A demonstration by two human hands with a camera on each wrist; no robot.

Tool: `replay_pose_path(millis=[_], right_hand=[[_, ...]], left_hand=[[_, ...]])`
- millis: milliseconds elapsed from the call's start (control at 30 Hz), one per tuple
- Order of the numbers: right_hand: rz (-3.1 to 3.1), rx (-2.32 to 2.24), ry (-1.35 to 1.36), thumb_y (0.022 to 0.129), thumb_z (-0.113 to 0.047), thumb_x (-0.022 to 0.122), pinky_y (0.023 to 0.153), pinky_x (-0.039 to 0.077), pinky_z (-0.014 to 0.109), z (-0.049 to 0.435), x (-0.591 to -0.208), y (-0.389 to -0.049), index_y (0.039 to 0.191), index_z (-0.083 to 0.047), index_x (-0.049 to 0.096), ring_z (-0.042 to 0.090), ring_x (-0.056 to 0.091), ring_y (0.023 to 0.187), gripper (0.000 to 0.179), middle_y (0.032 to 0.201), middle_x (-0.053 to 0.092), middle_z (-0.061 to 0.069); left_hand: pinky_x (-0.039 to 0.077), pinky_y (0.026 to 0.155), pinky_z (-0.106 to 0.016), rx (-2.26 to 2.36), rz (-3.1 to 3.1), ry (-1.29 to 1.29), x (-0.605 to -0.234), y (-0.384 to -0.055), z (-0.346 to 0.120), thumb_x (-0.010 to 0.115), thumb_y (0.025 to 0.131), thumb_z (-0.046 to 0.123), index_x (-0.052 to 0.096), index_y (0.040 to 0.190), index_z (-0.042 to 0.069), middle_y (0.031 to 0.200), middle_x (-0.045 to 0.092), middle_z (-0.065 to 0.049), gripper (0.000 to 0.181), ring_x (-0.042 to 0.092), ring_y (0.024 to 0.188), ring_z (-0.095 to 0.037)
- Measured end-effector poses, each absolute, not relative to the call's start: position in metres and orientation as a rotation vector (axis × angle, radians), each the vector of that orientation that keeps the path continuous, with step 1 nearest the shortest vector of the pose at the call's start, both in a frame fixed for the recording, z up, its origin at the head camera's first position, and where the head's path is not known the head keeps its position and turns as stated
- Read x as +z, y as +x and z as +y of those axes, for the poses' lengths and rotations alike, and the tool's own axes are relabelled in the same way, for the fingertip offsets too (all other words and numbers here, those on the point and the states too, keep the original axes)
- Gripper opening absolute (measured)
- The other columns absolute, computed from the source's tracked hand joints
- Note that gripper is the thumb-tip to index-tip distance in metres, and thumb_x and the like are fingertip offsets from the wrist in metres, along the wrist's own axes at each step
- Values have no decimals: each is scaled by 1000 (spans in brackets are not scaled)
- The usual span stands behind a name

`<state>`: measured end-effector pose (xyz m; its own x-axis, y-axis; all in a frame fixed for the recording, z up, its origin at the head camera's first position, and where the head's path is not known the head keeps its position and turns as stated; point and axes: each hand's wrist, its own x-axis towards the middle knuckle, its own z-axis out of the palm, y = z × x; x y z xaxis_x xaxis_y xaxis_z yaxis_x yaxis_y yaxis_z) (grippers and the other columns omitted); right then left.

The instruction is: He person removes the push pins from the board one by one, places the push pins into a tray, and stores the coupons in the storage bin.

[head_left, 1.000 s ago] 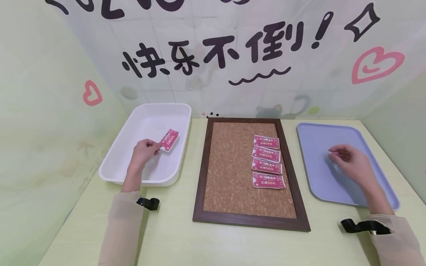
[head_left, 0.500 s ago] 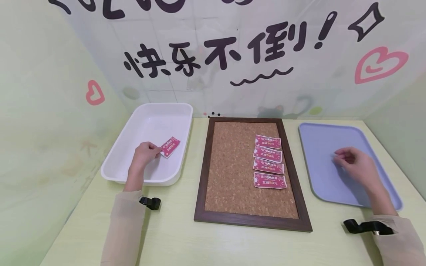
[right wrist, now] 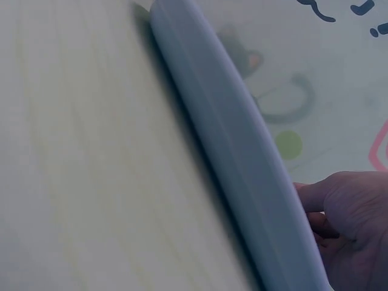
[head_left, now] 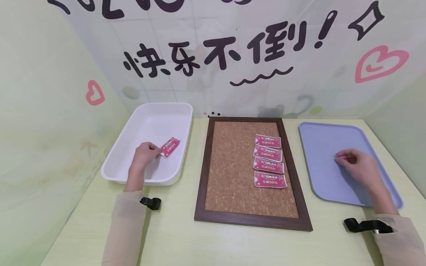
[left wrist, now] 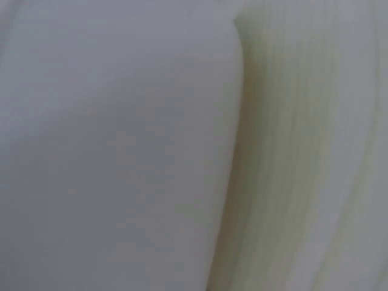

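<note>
Pink coupon: it is pinched by one end in the left hand and held slantwise over the white tub, its printed face up. Whether its lower edge touches the tub cannot be told.

Behind everything stands a pale wall with bold dark characters, a wavy line and a pink heart at the right. Below it spreads a light yellow-green table.

In the middle of the table lies a cork board in a dark brown frame, a little askew. To its right, just beside it, is a flat lilac-blue tray with rounded corners; to its left, the deep white tub.

Two beige sleeves reach in from the near edge, each with a black device at the wrist.

The right hand hangs over the tray, its thumb and forefinger drawn together at the tips; whether something tiny sits between them cannot be told. The left hand is above the near part of the tub, thumb and forefinger closed on the coupon's end.

Four matching coupons run in a column down the right side of the cork, edges close together, printed with a yellow 50. Smallest are the white dots near their upper edges.
</note>
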<state>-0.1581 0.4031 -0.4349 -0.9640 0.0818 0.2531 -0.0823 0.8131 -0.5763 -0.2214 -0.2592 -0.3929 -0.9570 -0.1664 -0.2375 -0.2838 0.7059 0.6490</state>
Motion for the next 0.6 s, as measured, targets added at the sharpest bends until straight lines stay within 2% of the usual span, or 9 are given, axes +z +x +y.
replay_pose_path(millis=[133, 367, 600], right_hand=[[-2737, 881, 27, 92, -7, 72, 62, 38, 9, 403, -435, -159, 101, 5, 70, -18, 46, 70, 15, 80, 65, -12], [-2753, 932, 77, 91, -5, 72, 63, 40, 7, 405, -435, -159, 102, 7, 69, -17, 48, 72, 17, 82, 63, -19], [-2754, 961, 124, 90, -2, 73, 63, 42, 7, 407, -436, -159, 102, 10, 67, -14, 51, 71, 18, 80, 63, -17]], left_hand=[[41, 77, -35, 1091, 2738, -368, -393, -221, -259, 57, 102, 20, 59, 114, -6, 98, 66, -17, 28, 53, 90, -26], [43, 78, -37, 1087, 2739, -367, -395, -222, -259, 58, 101, 20, 58, 117, -6, 101, 64, -18, 30, 53, 92, -27], [46, 85, -42, 1097, 2735, -382, -395, -222, -259, 55, 101, 21, 55, 123, -7, 116, 57, -22, 35, 53, 102, -32]])
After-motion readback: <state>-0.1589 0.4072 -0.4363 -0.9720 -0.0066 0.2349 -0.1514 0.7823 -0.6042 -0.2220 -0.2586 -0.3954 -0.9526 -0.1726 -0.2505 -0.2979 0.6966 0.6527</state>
